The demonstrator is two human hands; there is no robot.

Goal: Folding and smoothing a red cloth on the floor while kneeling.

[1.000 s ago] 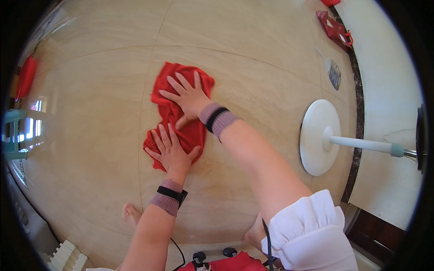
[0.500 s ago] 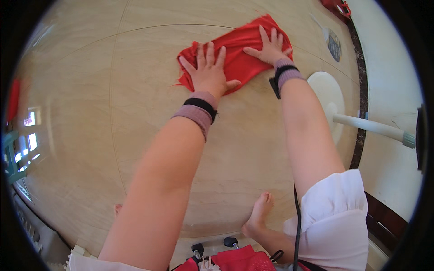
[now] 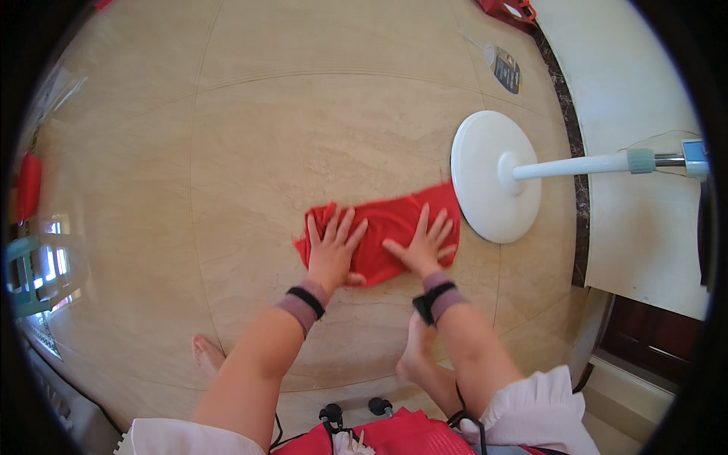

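A red cloth point(image 3: 387, 220) lies spread on the tiled floor in front of me, a little crumpled at its left end. My left hand point(image 3: 331, 244) presses flat on that left end with fingers spread. On the right part of the cloth rests my right hand point(image 3: 426, 244), palm down and fingers apart. The cloth's right edge reaches the round white base point(image 3: 485, 205) of a stand. Both wrists wear mauve bands with black straps.
From the base a white pole point(image 3: 576, 165) runs toward the right wall. A hand fan point(image 3: 504, 70) and a red bag point(image 3: 509, 14) lie farther off. My bare feet point(image 3: 208, 355) flank the near floor. A teal plastic stool point(image 3: 26, 277) stands at the left.
Both hands have drawn the red cloth back toward me across the floor. They stay flat on it, and the white base now shows more fully.
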